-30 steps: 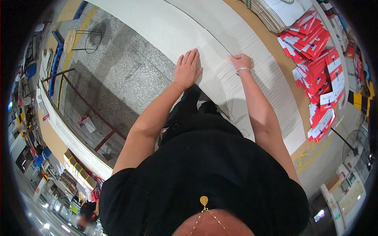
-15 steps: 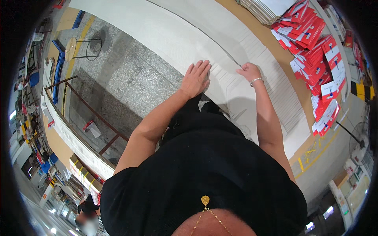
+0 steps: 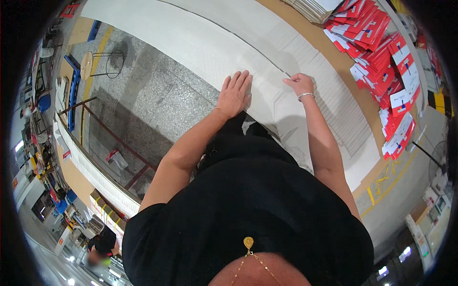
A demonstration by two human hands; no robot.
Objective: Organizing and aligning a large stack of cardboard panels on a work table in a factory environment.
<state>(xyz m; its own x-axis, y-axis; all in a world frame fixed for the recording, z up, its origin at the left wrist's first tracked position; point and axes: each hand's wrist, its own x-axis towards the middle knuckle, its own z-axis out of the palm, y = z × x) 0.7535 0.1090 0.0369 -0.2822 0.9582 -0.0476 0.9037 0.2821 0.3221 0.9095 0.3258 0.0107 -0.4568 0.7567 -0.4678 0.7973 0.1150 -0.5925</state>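
A long work table carries white paper-like sheeting (image 3: 191, 45) that runs from the far left toward my right side. My left hand (image 3: 234, 94) lies flat on its near edge, fingers stretched out and the thumb tucked low. To the right, my right hand (image 3: 300, 85) is closed in a pinch, a bracelet at its wrist. The pinch sits at the end of a thin dark line (image 3: 248, 44) along the sheeting; whether that is a cord or a gap, I cannot tell. What the fingers hold is hidden. Beyond it lie overlapping white sheets (image 3: 329, 105) in a fanned row.
Red and white printed card pieces (image 3: 377, 43) are heaped on the brown table border at the right. A stack of pale boards (image 3: 310, 9) stands at the far right. Left are a round stool (image 3: 87, 65), a rusty metal frame (image 3: 119, 136) and a second table (image 3: 90, 167).
The view has shifted slightly. Both hands keep nearly the same pose and place, the left flat and the right pinched.
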